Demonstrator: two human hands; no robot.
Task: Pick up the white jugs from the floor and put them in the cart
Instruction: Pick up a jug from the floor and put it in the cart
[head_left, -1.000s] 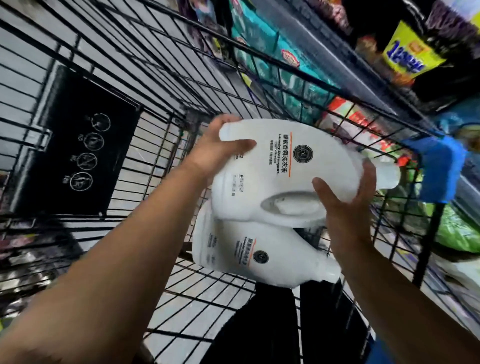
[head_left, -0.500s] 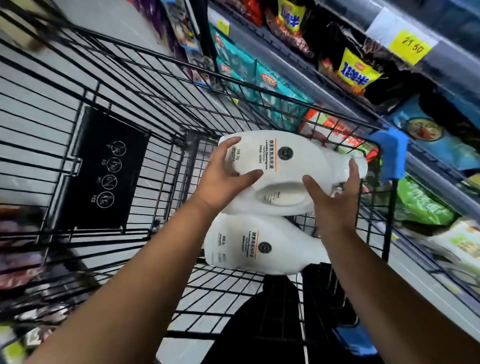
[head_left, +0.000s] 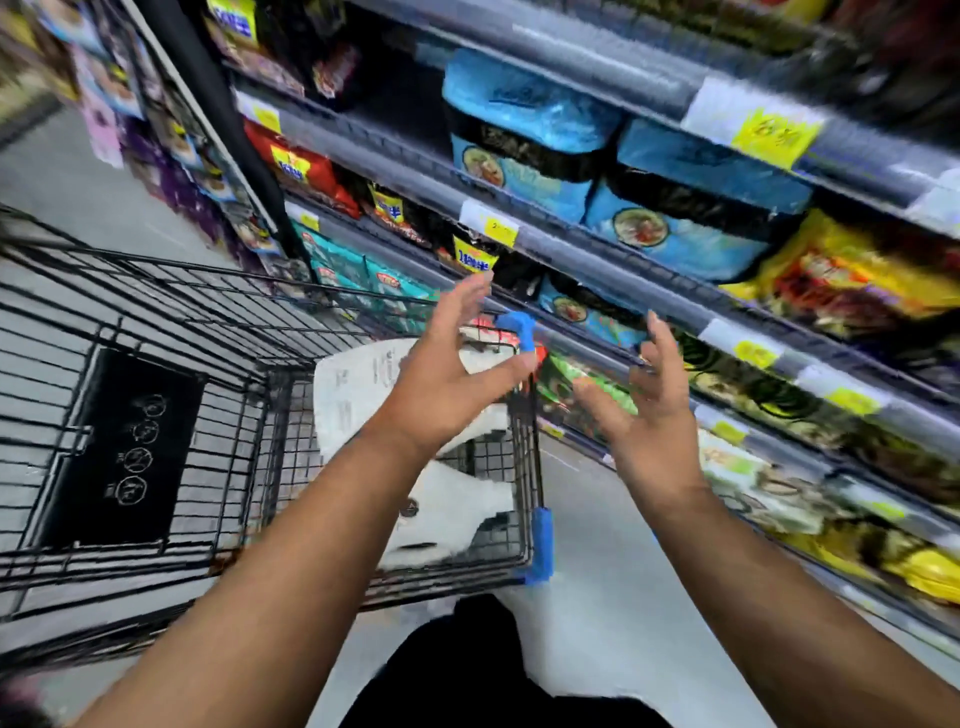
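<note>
- While both palms hover spread and empty above the cart (head_left: 540, 540), left hand (head_left: 447, 379) over its basket, right hand (head_left: 649, 415) just outside the rim.
- Two white jugs (head_left: 353, 395) lie stacked inside the cart, against its right wall.

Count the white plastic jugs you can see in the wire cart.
2. One white plastic jug lies at the black wire cart's far right corner; the nearer white jug lies beside it. Arms may hide more.

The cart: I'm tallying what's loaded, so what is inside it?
Two white jugs lie in the cart, the upper jug over the lower jug. The left hand covers part of the upper one; blur hides anything smaller.
</note>
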